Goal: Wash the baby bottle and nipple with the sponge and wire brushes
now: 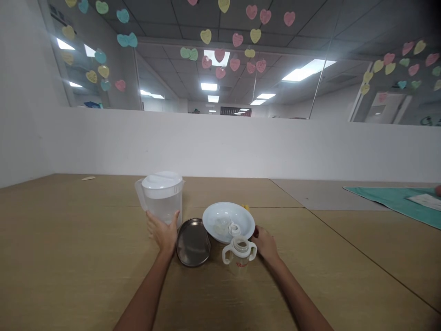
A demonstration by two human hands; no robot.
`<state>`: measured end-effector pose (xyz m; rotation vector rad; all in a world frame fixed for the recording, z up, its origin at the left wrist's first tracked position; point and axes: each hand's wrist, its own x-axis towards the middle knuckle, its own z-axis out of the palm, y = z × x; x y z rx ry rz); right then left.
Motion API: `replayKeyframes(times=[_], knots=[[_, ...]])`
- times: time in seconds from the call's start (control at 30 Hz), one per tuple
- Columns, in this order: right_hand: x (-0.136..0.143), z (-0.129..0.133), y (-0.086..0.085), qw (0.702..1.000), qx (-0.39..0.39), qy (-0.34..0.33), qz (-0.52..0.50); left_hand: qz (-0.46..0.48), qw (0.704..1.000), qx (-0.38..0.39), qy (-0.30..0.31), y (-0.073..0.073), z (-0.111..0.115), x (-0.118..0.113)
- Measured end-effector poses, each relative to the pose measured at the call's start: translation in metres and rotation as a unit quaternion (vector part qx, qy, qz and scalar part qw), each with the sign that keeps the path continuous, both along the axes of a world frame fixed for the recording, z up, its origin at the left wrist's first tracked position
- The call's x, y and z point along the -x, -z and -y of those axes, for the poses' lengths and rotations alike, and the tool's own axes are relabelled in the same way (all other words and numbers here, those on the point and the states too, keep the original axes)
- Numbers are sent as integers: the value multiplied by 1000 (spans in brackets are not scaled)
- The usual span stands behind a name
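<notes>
My left hand (163, 233) is wrapped round the lower front of a clear plastic pitcher (162, 202) with a white lid, its thumb on the right side and fingers on the left. A metal kidney-shaped tray (193, 243) lies just right of that hand. Beside it is a white bowl (215, 215) with a white bottle top (234, 229) and a clear piece inside. A clear baby bottle (240, 257) with two white handles stands in front of the bowl. My right hand (266, 243) is closed by the bowl's right edge; something dark red shows at its fingertips.
Something small and yellow (245, 207) peeks out behind the bowl. A green cloth (386, 196) with a white sheet (425, 201) lies far right, with part of a hand at the frame edge. A thin light piece (88, 178) lies far left. A white wall (206, 147) borders the table.
</notes>
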<state>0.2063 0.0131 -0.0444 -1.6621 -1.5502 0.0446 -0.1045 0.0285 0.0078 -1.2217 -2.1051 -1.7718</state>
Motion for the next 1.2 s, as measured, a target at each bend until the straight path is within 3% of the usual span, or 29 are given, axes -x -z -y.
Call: replayKeyframes(times=[0.13, 0.27, 0.33, 0.4, 0.5, 0.57, 0.67, 0.8, 0.87, 1.2], knots=[[5, 4, -9, 987, 151, 19, 58, -12, 999, 34, -11, -3, 2, -3], [7, 5, -15, 978, 198, 13, 64, -15, 998, 53, -23, -7, 4, -4], [5, 3, -15, 979, 197, 27, 47, -32, 998, 17, -50, -10, 8, -7], [2, 1, -14, 980, 190, 49, 13, -77, 993, -66, -53, -15, 14, -14], [-2, -2, -12, 981, 168, 81, -46, -173, 964, -197, 46, -25, 22, -33], [-4, -4, -11, 980, 155, 101, -68, -259, 926, -205, 181, -35, 24, -51], [-5, -5, -11, 979, 151, 110, -79, -366, 858, -64, 355, -53, 21, -80], [-3, -5, -14, 978, 157, 116, -71, -435, 798, 193, 369, -67, 8, -110], [-1, -4, -15, 978, 165, 116, -62, -455, 766, 277, 360, -68, 2, -118], [9, -8, -12, 976, 182, 113, -36, -454, 712, 378, 379, -70, -6, -124]])
